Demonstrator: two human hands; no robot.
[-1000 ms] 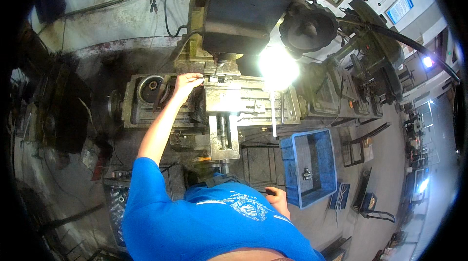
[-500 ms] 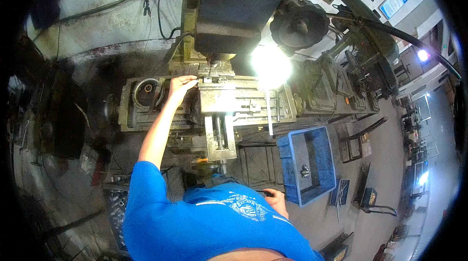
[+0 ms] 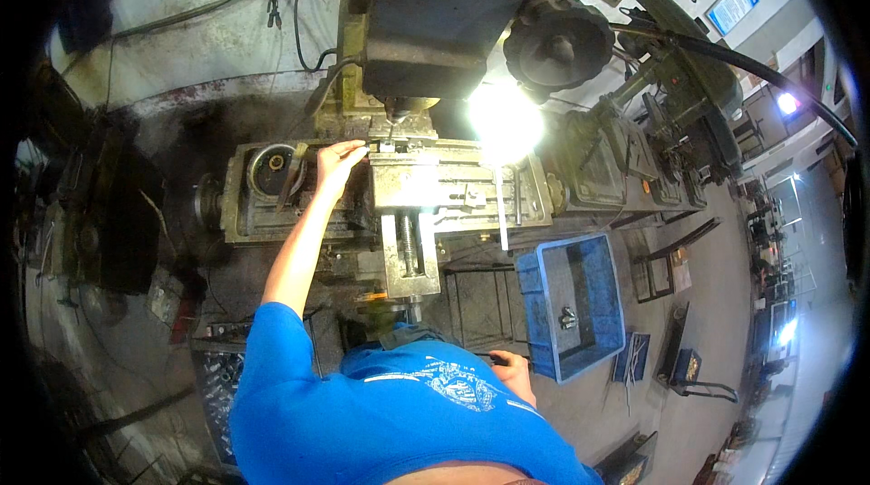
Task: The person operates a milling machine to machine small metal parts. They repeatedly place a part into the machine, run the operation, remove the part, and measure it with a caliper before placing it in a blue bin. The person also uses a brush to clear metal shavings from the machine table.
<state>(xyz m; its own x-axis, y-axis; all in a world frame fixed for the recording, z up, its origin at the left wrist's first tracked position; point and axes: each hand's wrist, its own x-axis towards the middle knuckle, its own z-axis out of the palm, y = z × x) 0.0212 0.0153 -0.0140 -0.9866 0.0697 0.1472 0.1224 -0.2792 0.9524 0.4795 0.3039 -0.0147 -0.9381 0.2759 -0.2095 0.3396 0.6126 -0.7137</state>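
Observation:
My left hand (image 3: 339, 164) reaches out to the left end of the machine vise (image 3: 405, 179), its fingertips pinched together beside the jaws. What they hold, if anything, is too small to make out. Just right of the fingertips, a thin cutting tool (image 3: 391, 133) points down from the milling machine's head (image 3: 426, 32) over the vise's far edge. My right hand (image 3: 515, 374) is low by my waist, its fingers curled round something dark that is mostly hidden. The vise is bolted on the slotted machine table (image 3: 494, 204), its screw (image 3: 407, 245) toward me.
A blue plastic crate (image 3: 580, 363) with a few metal parts stands right of the machine. A bright work lamp (image 3: 504, 125) glares above the table. To the left lie a round ring-shaped part (image 3: 275, 168) and, lower, a bin of metal pieces (image 3: 217, 390). Another machine (image 3: 689, 77) stands at far right.
My left forearm and elbow have shifted slightly to the right, while its fingertips stay at the vise. My right hand looks unmoved.

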